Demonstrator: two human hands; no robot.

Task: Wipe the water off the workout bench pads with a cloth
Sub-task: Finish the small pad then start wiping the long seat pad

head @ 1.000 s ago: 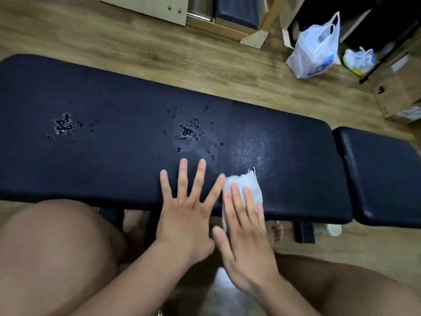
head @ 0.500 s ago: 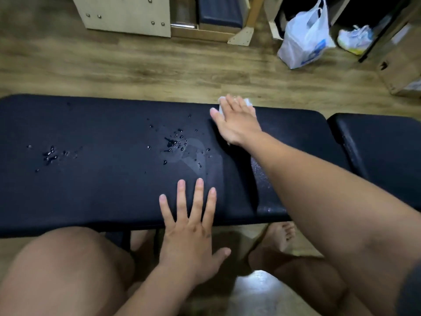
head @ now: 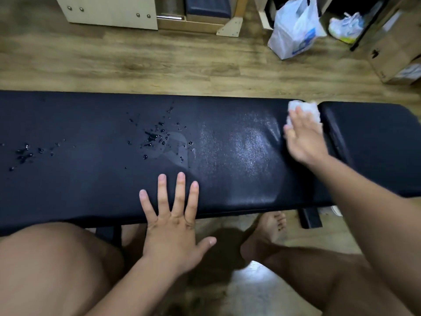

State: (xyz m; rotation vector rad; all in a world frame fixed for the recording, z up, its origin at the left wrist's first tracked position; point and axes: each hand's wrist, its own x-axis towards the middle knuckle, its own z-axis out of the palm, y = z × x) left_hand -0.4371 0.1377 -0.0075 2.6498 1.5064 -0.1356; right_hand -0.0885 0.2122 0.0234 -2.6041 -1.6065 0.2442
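Note:
A long black bench pad (head: 91, 190) runs across the view, with a shorter black pad (head: 376, 144) to its right. Water drops (head: 157, 137) sit near the long pad's middle, and a smaller patch of drops (head: 24, 155) lies at its left. A dull wiped streak (head: 246, 151) covers the pad's right part. My right hand (head: 303, 140) presses a white cloth (head: 303, 110) flat on the long pad's far right corner, beside the gap between the pads. My left hand (head: 173, 222) lies flat with fingers spread on the pad's near edge.
Beyond the bench is wooden floor with a pale wooden unit (head: 109, 12), a white plastic bag (head: 293, 30), a second small bag (head: 346, 26) and a cardboard box (head: 396, 53). My bare knees and a foot (head: 266, 233) are under the near edge.
My right hand slid the cloth from the near edge to the far edge, then right to the pad's far right corner, leaving a wiped streak. My left hand stayed put.

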